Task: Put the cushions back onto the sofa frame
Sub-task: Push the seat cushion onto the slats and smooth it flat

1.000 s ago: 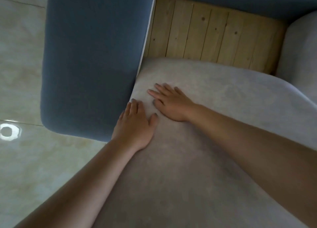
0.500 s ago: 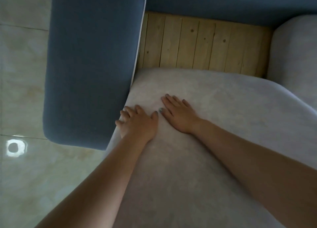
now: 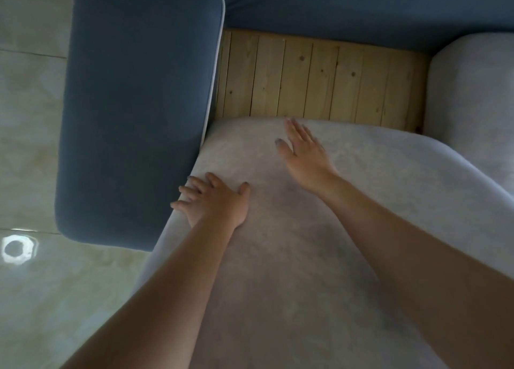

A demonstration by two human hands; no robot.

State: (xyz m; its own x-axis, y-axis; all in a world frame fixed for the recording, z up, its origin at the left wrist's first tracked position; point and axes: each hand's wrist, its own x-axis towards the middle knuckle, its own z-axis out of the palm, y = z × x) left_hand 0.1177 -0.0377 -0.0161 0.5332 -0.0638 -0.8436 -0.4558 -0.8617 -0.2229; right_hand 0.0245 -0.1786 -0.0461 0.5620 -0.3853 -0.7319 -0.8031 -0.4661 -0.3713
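Well, the grey seat cushion (image 3: 319, 257) lies on the sofa frame but not fully home: a band of bare wooden slats (image 3: 319, 82) shows between its far edge and the blue backrest (image 3: 361, 4). Its long axis runs from near to far, straight away from the person, and its left side is tight against the blue armrest (image 3: 139, 104). A second grey cushion (image 3: 472, 104) sits to the right, already reaching back to the backrest.

The right hand (image 3: 304, 151) rests flat on top of the cushion close to its far edge, fingers straight, held nearly together and pointing towards the slats, thumb a little apart. The left hand (image 3: 215, 200) lies nearer, at the cushion's left edge just beside the armrest; its fingers are spread and bent slightly over the rounded edge, the thumb splayed across the top. Whether those fingertips hook under the side, I cannot tell from where I stand.

To my eye the gap lies directly beyond the right hand's fingertips, so the coming move looks like a push along the long axis, away from the person and towards the backrest. The right hand is the nearer one to that gap; the left seems placed to steer the side along the armrest, where the fabric could drag or bunch
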